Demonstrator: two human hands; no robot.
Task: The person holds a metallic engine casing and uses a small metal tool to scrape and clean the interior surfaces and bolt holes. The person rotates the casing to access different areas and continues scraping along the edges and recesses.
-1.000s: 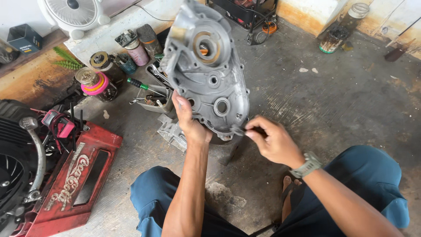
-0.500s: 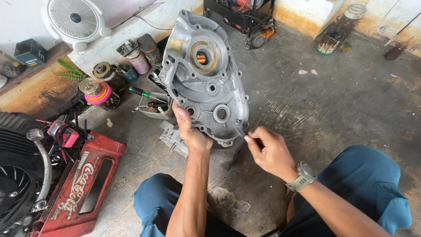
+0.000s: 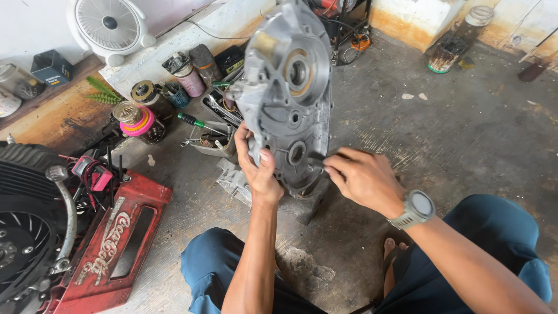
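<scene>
Floor (image 3: 465, 134): bare grey concrete, stained and scratched, with a dark patch between the seated person's knees.

Lying directly on it:
- red metal crate (image 3: 110, 244), lower left, lying flat;
- black wheel with tyre (image 3: 23, 232), at the left edge, just beside the crate;
- shallow grey tray of small tools (image 3: 212, 144), left of centre;
- green-handled screwdriver (image 3: 195, 122), propped on the tray's edge;
- round can with pink tape rolls (image 3: 136, 121), near the low ledge;
- dirty glass jar (image 3: 447, 53), upper right by the wall;
- crumpled paper sheet (image 3: 235, 181), below the tray.
</scene>
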